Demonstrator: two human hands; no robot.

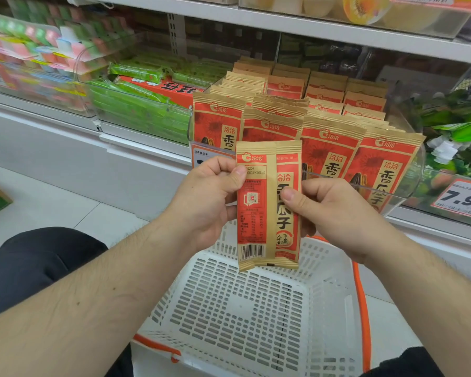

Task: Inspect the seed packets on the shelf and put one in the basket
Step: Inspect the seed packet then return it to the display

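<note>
One seed packet (268,205) was already off the shelf (297,28) and up in front of the person, its back side with the barcode and printed table turned toward the camera. By that, the checking part of the task looked under way, and the drop into the basket (237,308) was not yet done: no packet showed on the visible basket floor.

The left hand (207,197) held the packet's left edge, thumb pressed across the front near the top corner and the other fingers curled behind it. The right hand (335,210) pinched the right edge a little lower, thumb on the printed face and fingers folded behind. So each grip was closed on the packet, neither one spread. Both forearms reached forward from the lower corners of the view and met at the packet, wrists roughly level, palms turned inward toward each other.

The packet hung upright between the two grips, directly above the white basket's far rim, with the basket's open mouth just below and nearer the person than the hands. Behind the grips, the rows of matching packets (332,148) stood in a clear shelf tray (408,191), and a price tag (460,200) sat off to the right of the right hand.

What seemed left was to finish reading and lower the packet into the basket.
</note>
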